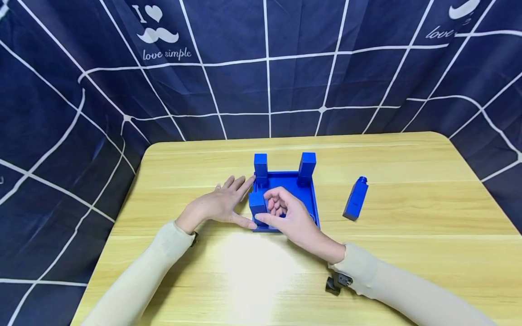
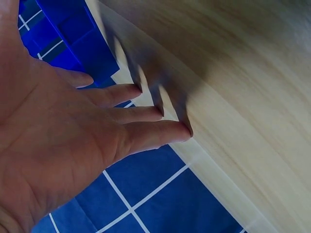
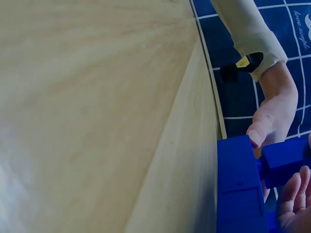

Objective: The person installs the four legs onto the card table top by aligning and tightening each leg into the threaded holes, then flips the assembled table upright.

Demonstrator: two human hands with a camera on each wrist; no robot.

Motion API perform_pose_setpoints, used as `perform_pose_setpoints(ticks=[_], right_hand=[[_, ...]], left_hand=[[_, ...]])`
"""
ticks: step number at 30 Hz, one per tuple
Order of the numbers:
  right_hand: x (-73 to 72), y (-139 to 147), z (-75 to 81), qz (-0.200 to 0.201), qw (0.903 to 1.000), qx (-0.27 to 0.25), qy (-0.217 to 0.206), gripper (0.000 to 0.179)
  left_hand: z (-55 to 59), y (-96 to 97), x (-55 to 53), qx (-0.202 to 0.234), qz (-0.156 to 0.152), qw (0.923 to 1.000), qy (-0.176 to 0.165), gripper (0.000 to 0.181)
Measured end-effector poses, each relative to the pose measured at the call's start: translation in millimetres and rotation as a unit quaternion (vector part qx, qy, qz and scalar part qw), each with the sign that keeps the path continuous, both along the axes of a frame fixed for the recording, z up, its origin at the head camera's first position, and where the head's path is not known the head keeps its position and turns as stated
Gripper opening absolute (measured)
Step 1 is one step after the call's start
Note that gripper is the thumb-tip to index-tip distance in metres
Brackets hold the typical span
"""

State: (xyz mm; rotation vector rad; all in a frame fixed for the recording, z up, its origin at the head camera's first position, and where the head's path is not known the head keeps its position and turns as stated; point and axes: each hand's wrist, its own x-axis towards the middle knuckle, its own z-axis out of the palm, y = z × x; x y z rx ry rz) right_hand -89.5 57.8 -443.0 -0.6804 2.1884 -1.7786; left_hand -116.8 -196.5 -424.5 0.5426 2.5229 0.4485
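Head view: your right hand pinches the near-left blue post between thumb and fingers, the post standing upright on the near-left corner of the blue tray. Your left hand is spread wide, palm down, along the tray's left side, its thumb reaching to the near-left corner. Two more posts stand at the far corners, the far-left post and the far-right post. Well apart, to your right, a loose post lies on the bench, its narrow neck pointing away from you. Gridded dark cloth hangs behind.

Left wrist view: you see your left palm with the fingers straight and fanned, close to the wood, casting shadows on it. Part of the tray shows at the upper left.

Right wrist view: the tray's side fills the lower right, with the near-left post joined to it by a narrower neck. Your right fingers curl beside that post, partly cut off by the frame; your left thumb touches the tray's corner.
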Motion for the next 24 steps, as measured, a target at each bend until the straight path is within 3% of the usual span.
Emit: perform_pose_setpoints(ticks=[9, 24], right_hand=[[0.9, 3.2, -1.8, -0.01, 0.9992, 0.015, 0.035, 0.039], [2.5, 3.4, -2.2, 0.003, 0.9992, -0.002, 0.041, 0.038]], left_hand=[[0.2, 0.7, -0.3, -0.002, 0.0, 1.0, -0.003, 0.135], [0.1, 0.0, 0.1, -0.006, 0.0, 1.0, 0.001, 0.135]])
